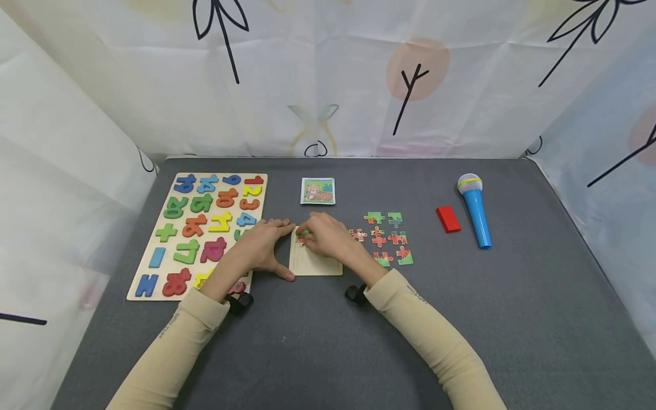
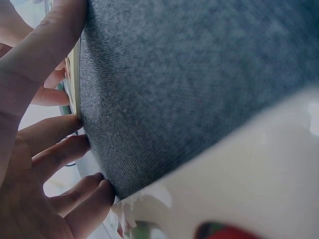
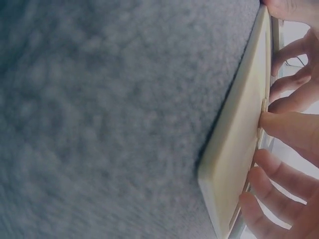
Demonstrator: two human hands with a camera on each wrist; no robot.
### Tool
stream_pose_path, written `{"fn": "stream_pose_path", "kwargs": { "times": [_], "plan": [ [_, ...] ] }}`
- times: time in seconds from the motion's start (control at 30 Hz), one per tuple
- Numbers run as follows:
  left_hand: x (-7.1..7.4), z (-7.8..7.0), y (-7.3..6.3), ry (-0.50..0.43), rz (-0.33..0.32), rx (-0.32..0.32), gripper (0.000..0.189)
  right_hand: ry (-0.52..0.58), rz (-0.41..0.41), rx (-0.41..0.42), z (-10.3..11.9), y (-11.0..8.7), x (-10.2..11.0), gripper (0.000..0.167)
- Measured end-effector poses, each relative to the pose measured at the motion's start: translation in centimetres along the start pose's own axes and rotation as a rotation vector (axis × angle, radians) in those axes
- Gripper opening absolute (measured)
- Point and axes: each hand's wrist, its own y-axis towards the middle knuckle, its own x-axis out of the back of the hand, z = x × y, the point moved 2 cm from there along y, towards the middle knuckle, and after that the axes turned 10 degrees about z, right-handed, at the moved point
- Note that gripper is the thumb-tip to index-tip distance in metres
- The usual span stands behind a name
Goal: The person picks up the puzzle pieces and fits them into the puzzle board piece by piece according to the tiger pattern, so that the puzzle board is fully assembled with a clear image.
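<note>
A small pale wooden puzzle tray (image 1: 318, 266) lies in front of the person. My left hand (image 1: 263, 245) rests along its left side, fingers stretched toward the upper corner and thumb at the lower one. Over the tray's upper left part, my right hand (image 1: 329, 236) pinches a red and green jigsaw piece (image 1: 302, 235), mostly covered by the fingers. In the right wrist view, the thumb (image 3: 279, 124) presses down at a piece on the tray (image 3: 229, 144). Several loose jigsaw pieces (image 1: 379, 240) lie spread to the right of the tray.
A large number board (image 1: 145, 266) with colourful raised shapes lies at the left, partly under the left forearm. Behind the tray is a small picture card (image 1: 318, 191). A red block (image 1: 448, 219) and a blue toy microphone (image 1: 476, 216) lie at the right.
</note>
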Motion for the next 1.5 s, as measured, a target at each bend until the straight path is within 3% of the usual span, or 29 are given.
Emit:
{"fn": "stream_pose_path", "kwargs": {
  "times": [0.23, 0.5, 0.97, 1.5],
  "plan": [
    [0.1, -0.2, 0.0, 0.002, 0.011, 0.008, 0.12, 0.013, 0.014, -0.038, -0.8, -0.6, 1.0, 0.029],
    [0.2, -0.3, 0.0, 0.011, 0.022, 0.021, 0.12, 0.02, -0.047, -0.047, -3.8, -2.3, 2.7, 0.029],
    [0.0, -0.3, -0.1, 0.003, 0.017, 0.022, 0.119, 0.005, -0.069, -0.209, -9.1, -6.0, 5.1, 0.034],
    [0.0, -0.3, -0.1, 0.0, 0.023, 0.024, 0.119, -0.016, -0.058, -0.274, -11.7, -7.0, 5.7, 0.038]
  ]
}}
